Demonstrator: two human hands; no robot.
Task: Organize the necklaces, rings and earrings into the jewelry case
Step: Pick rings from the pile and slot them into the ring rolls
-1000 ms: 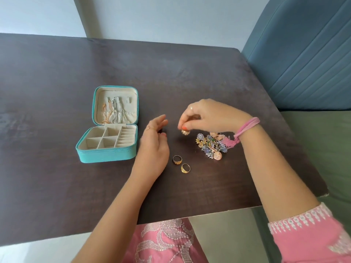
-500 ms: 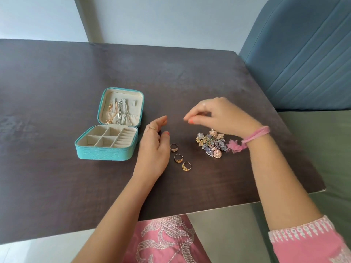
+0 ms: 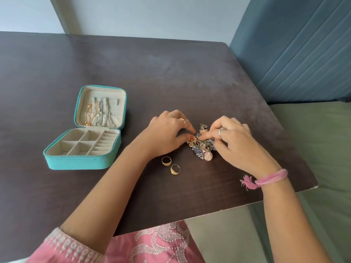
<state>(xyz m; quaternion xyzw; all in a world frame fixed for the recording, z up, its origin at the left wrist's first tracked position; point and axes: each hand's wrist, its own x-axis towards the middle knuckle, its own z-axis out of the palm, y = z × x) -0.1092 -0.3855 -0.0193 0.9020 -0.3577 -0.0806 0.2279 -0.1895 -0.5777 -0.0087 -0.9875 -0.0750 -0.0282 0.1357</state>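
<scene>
Necklaces [image 3: 98,112] hang in open jewelry case [image 3: 83,160] lid.

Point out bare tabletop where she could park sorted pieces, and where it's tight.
Free: the dark wooden table beyond the open teal jewelry case and both hands; also the near strip from the case to the table's front edge. Tight: left hand and right hand meet over the heap of colourful earrings, with two gold rings just nearer.
</scene>
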